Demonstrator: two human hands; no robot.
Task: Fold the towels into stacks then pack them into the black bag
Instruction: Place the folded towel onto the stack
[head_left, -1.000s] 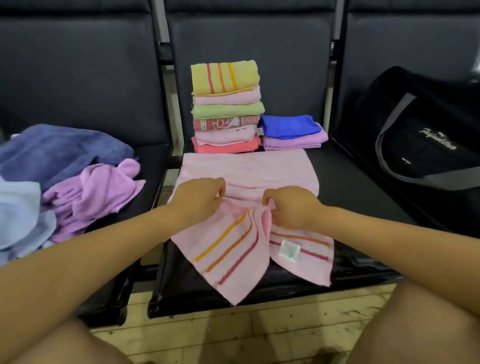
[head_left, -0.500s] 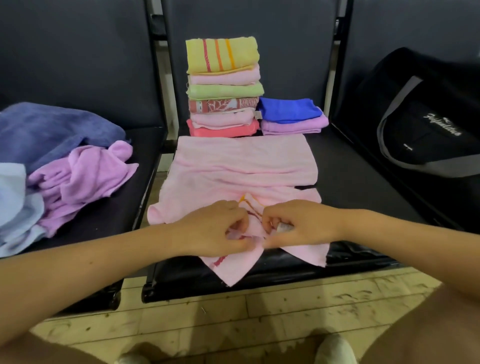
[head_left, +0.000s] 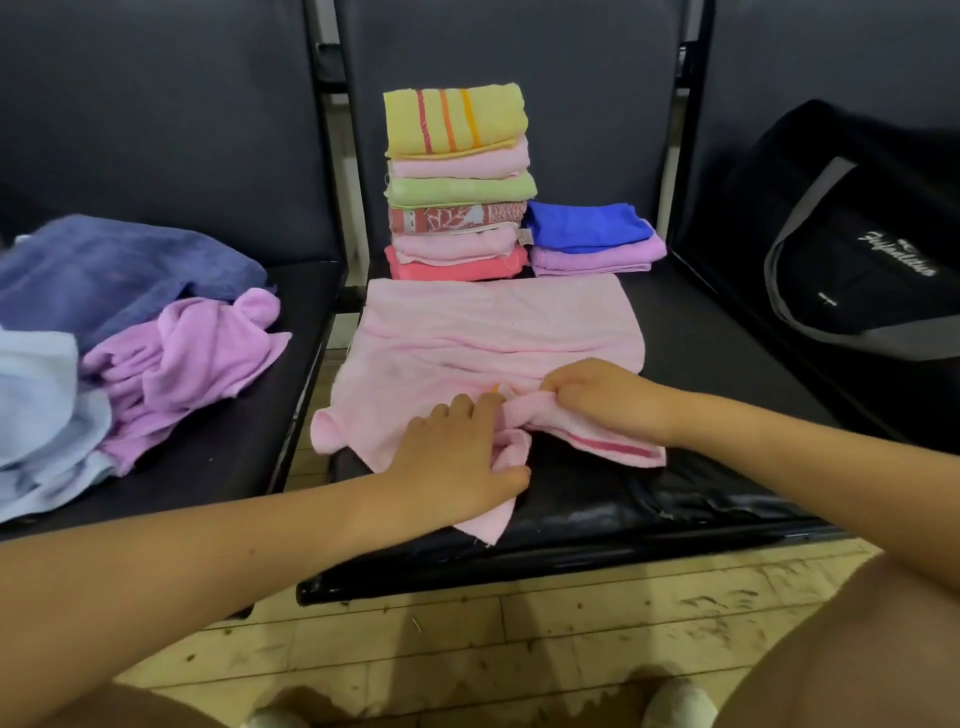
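Currently, centre seat of bench (head_left: 727, 395): pink towel (head_left: 493, 332), part-folded, near edge bunched. Your left hand (head_left: 457, 457) grips the bunched corner; your right hand (head_left: 608, 400) pinches the striped hem. Behind: folded stack (head_left: 457, 182), six pcs, w/ smaller stack (head_left: 592, 239) beside. Black bag (head_left: 857, 249) on right seat; unfolded towels (head_left: 130, 322) on left.

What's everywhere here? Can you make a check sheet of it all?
Surface: black padded seat, bearing the towels.
Job's things: pink towel spread out, half folded; tall stack of six folded towels; short stack of two; black bag on the right seat.
Clutter: unfolded towels heaped on the left seat.
Grippers: left hand and right hand each grip the pink towel's near edge.
Cables: nothing seen.
Surroundings: tiled floor.
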